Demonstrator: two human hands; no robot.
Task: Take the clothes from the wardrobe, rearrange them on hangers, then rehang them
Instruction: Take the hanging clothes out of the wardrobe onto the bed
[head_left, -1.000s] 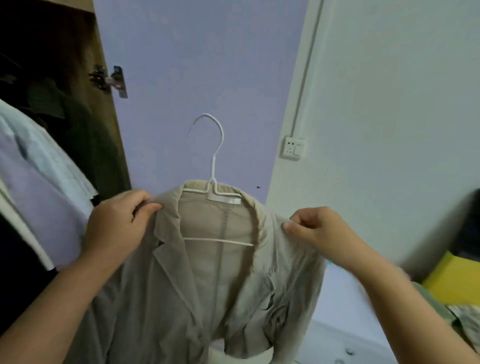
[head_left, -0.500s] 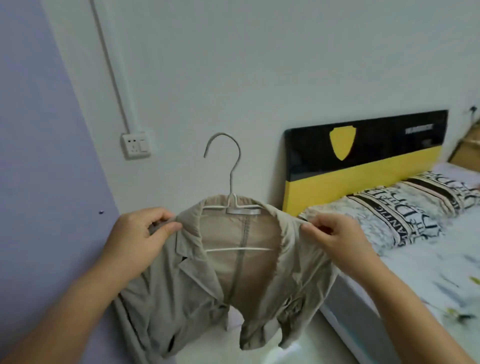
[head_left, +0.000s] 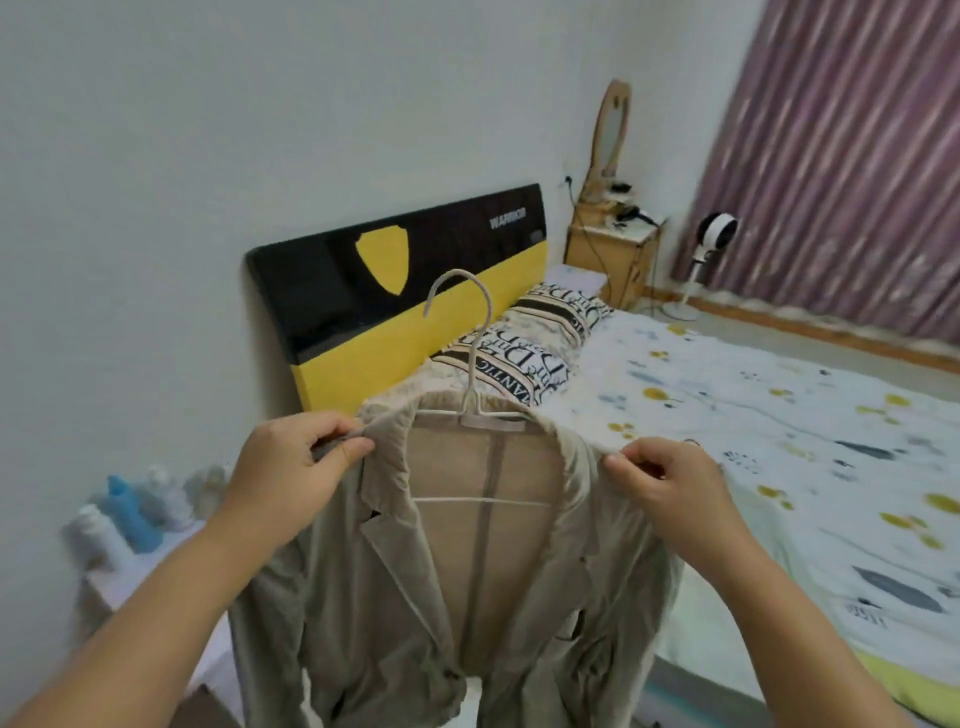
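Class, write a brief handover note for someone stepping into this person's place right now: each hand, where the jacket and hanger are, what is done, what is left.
Left hand: pinches the beige jacket at its left shoulder.
Right hand: pinches the jacket at its right shoulder.
The jacket hangs on the white hanger, held up in the air beside the bed; the hook is free and upright.
Done: the jacket is out of the wardrobe, which is not in view.
Left: straighten the jacket on the hanger, likely laying it on the bed first, then rehang it in the wardrobe.
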